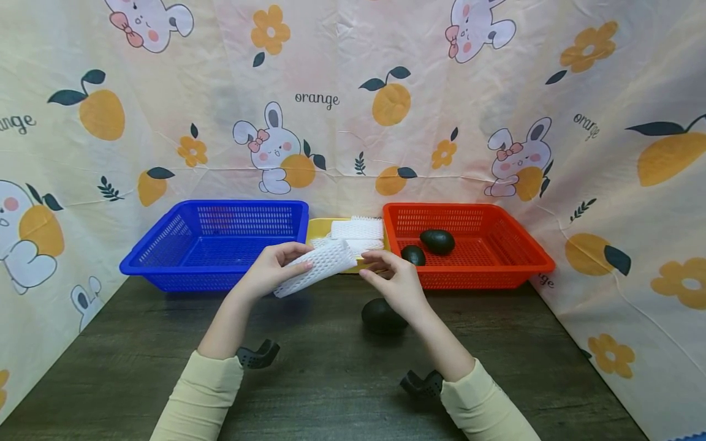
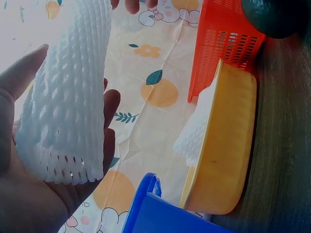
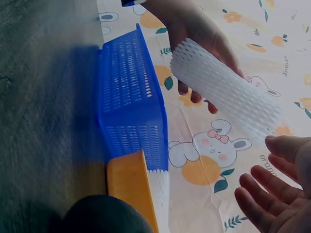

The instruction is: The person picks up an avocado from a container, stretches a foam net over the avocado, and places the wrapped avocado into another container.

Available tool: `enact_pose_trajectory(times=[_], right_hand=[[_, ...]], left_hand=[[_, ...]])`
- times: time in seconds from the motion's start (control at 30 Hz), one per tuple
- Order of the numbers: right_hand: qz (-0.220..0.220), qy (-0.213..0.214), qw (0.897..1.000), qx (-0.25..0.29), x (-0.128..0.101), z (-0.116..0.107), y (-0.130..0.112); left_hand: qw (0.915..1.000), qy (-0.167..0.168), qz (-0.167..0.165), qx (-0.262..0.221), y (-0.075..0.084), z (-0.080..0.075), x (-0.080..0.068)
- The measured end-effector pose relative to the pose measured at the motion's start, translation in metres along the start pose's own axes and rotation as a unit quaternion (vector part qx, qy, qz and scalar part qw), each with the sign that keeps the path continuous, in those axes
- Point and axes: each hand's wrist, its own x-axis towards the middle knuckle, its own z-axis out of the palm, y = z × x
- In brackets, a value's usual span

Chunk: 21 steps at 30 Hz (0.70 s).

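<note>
A white foam net sleeve (image 1: 318, 267) lies across my left hand (image 1: 276, 267), gripped between the thumb and the fingers. In the left wrist view the foam net sleeve (image 2: 68, 97) looks flattened, with its near end by the palm. Close to the sleeve's other end is my right hand (image 1: 394, 278), its fingers loosely bent and parted. The right wrist view puts that thumb (image 3: 286, 145) right at the sleeve's end; whether it touches I cannot tell. Below the right hand, a dark green avocado (image 1: 384, 316) sits on the table.
A blue basket (image 1: 204, 278) stands at the back left. The red basket (image 1: 474, 278) at the back right holds two avocados (image 1: 437, 242). Between them, a yellow bin (image 1: 317, 228) contains more white foam sleeves (image 1: 357, 229). A printed cloth (image 1: 342, 141) hangs behind the dark wooden table (image 1: 331, 392).
</note>
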Motion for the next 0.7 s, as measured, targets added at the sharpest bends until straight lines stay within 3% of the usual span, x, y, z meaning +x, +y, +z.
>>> enact_pose_trajectory(times=[0.33, 0.7], right_hand=[[0.055, -0.058, 0.995, -0.065, -0.001, -0.012, 0.0], [0.081, -0.113, 0.985, -0.105, -0.007, -0.019, 0.011]], left_hand=[[1.0, -0.004, -0.008, 0.005, 0.0, -0.002, -0.001], [0.9999, -0.006, -0.007, 0.01, -0.002, -0.002, 0.0]])
